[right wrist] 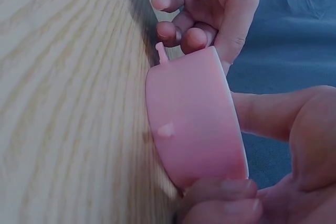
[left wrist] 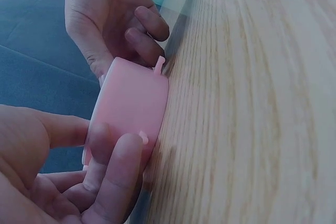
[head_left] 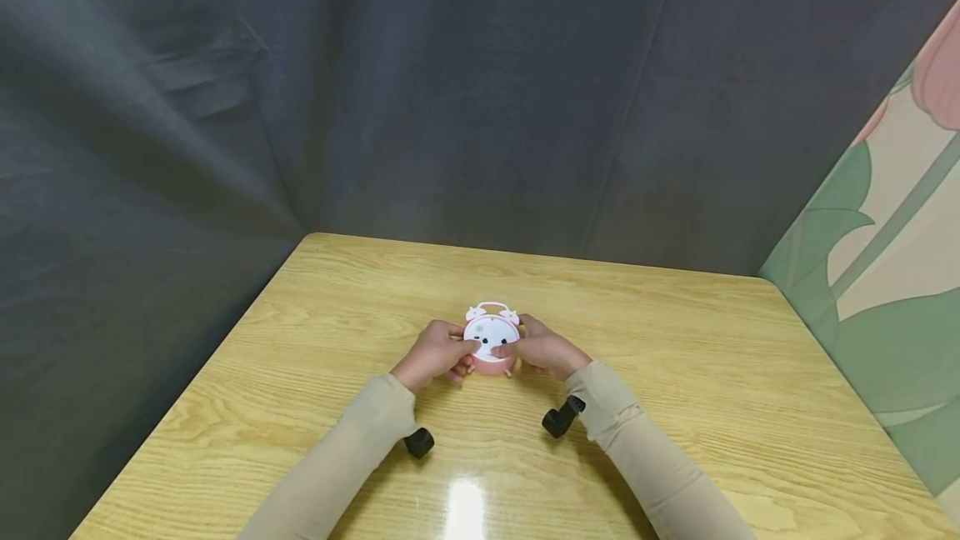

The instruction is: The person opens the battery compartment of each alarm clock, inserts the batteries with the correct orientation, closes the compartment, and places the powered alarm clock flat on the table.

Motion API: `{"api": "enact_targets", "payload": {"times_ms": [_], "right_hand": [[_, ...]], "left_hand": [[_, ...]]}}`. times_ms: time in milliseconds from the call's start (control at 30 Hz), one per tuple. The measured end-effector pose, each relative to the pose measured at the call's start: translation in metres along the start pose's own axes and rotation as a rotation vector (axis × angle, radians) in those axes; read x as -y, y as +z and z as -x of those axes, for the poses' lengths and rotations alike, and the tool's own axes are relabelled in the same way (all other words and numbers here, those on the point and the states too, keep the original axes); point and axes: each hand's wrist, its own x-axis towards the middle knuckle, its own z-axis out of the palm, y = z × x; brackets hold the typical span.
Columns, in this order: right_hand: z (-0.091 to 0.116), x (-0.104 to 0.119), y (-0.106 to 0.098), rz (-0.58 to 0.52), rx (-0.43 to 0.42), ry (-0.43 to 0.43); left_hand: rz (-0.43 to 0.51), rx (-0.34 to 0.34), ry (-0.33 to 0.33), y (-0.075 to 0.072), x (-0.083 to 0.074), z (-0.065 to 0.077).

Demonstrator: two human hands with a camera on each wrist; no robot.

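Observation:
A pink alarm clock (head_left: 491, 367) with a white face, two bells and a top handle lies face up at the middle of the table. My left hand (head_left: 437, 352) grips its left side, thumb on the face and fingers around the edge. From the other side my right hand (head_left: 549, 347) holds it the same way, its thumb on the lower face. Both wrist views show the pink casing (left wrist: 128, 98) with two small feet, its back close against the wood. The right wrist view shows the right thumb (right wrist: 268, 111) at the rim of the face.
The light wooden table (head_left: 675, 373) spreads out on all sides of the clock. Behind it and at the left hangs a dark curtain (head_left: 480, 107). A floral panel (head_left: 885, 273) borders the right edge. A black wrist camera mount (head_left: 562, 417) sticks out from the right sleeve.

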Motion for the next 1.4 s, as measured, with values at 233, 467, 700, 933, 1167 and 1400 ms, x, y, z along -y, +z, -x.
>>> {"api": "enact_targets", "payload": {"times_ms": [233,467,700,933,1167,1400], "right_hand": [[0.003,0.001,0.002,0.083,-0.057,0.012],[0.006,-0.001,0.004,0.131,-0.085,-0.016],[0.014,0.002,0.002,0.121,-0.088,-0.034],[0.023,0.008,0.002,0.134,-0.141,-0.104],[0.033,0.014,0.009,0.298,-0.228,-0.213],[0.039,0.023,0.019,0.514,-0.361,-0.280]], "left_hand": [[-0.040,-0.036,0.017,-0.001,0.001,-0.001],[-0.136,-0.126,0.077,-0.005,0.001,-0.003],[-0.115,-0.119,0.096,-0.004,-0.001,-0.006],[-0.018,-0.076,0.088,-0.004,0.001,-0.005],[-0.048,-0.012,0.105,-0.008,0.008,-0.006],[-0.312,-0.027,0.159,-0.017,0.005,-0.007]]}}
